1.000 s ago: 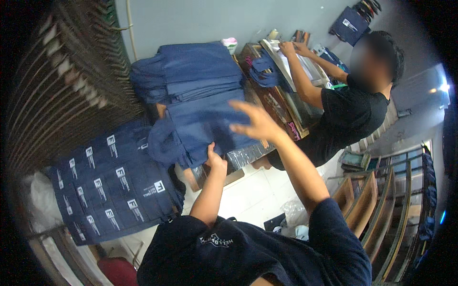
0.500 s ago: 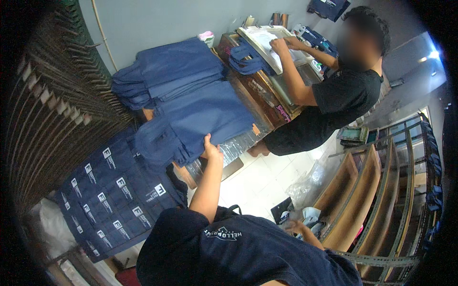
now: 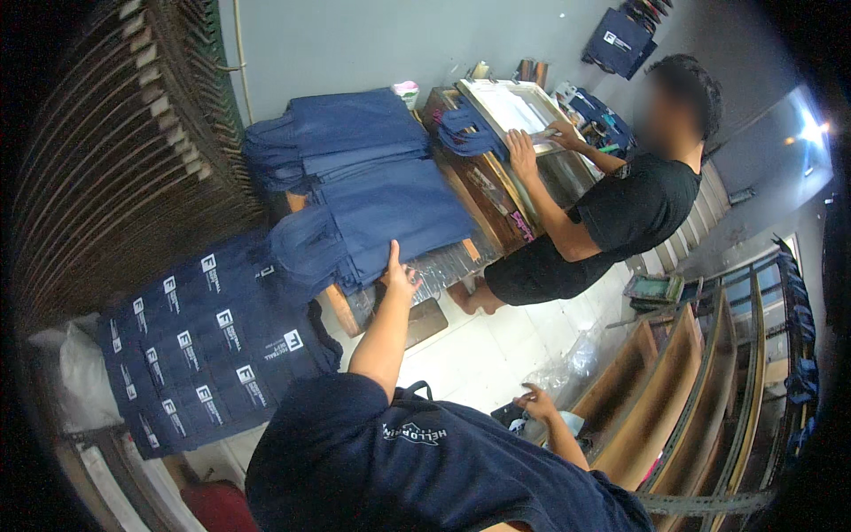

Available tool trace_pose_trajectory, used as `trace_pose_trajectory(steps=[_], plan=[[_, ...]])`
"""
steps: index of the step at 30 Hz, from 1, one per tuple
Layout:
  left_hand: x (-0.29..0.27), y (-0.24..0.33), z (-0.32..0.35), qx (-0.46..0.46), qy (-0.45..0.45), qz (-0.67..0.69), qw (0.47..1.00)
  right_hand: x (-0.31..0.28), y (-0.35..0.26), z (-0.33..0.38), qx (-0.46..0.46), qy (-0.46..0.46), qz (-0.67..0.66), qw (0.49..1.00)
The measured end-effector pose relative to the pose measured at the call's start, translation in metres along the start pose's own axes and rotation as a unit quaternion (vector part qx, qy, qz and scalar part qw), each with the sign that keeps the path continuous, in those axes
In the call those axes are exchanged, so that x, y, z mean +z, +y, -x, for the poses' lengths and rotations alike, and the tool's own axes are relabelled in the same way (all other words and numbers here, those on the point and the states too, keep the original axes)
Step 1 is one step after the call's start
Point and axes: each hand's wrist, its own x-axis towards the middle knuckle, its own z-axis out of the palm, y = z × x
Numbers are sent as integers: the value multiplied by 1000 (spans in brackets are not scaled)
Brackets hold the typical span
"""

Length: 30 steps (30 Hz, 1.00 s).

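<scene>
A stack of navy fabric bags (image 3: 399,204) with looped handles lies at the near side of a low table, the handles toward the left. At the stack's front edge my left hand (image 3: 399,273) is raised with its fingers apart, nothing visible in it; whether it still touches the cloth is hard to tell. My right hand (image 3: 536,403) hangs over the floor by the wooden shelves, fingers spread and holding nothing. Behind the first stack lies another pile of navy bags (image 3: 350,129). Navy bags with white prints (image 3: 213,341) are laid out in overlapping rows to the left.
A co-worker (image 3: 634,208) stands at the right, both hands at a framed printing screen (image 3: 519,102). A tall metal rack (image 3: 106,115) rises at the far left. Wooden shelves (image 3: 656,399) take up the lower right. A plastic bag (image 3: 84,377) sits by the printed bags.
My left hand has come away from its grip at the stack's edge, and its fingers have opened. My right hand has risen slightly. The view has shifted. The co-worker's hands have moved on the screen.
</scene>
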Motion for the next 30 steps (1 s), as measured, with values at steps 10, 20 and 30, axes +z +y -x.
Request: trace_pose_trajectory(steps=[10,20,30], plan=[[-188,-27,85,-56,-197,-326,923,9,98,-24,23,-47,-2,999],[-333,-17,172,90,-4,-345,934,21,-20,-38,-31,-104,-138,985],[-668,-71,192,50,266,-379,885,84,-143,-38,-133,-221,-317,913]])
